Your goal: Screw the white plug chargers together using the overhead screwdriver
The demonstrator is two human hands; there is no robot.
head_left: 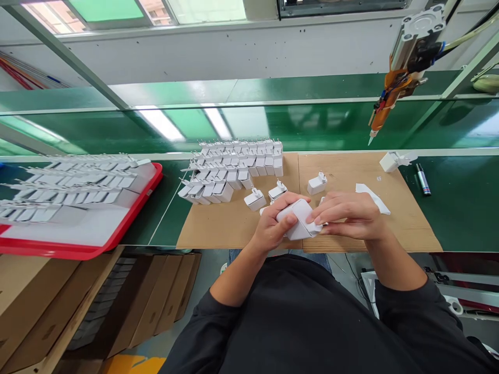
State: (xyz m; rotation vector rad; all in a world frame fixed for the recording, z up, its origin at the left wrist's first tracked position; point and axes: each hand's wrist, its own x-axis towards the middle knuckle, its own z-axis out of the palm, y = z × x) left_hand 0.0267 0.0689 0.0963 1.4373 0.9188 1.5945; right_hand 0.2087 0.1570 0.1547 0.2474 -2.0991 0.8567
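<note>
A white power adapter [299, 220] is held above the front edge of the cardboard by my left hand [276, 221], whose thumb and fingers wrap its body. My right hand [346, 215] has its fingers closed on the adapter's right end, where the plug pins are. Just beyond my hands, loose white adapters [255, 199] lie on the cardboard, one of them [317, 183] farther back with its pins up. Part of another is hidden behind my hands.
Packed rows of white adapters [249, 161] stand at the back left. A red tray [128, 228] of more adapters sits farther left. To the right are a white cloth [372, 198], a single adapter [390, 162] and a marker [423, 179]. An orange dispensing nozzle [384, 111] hangs above.
</note>
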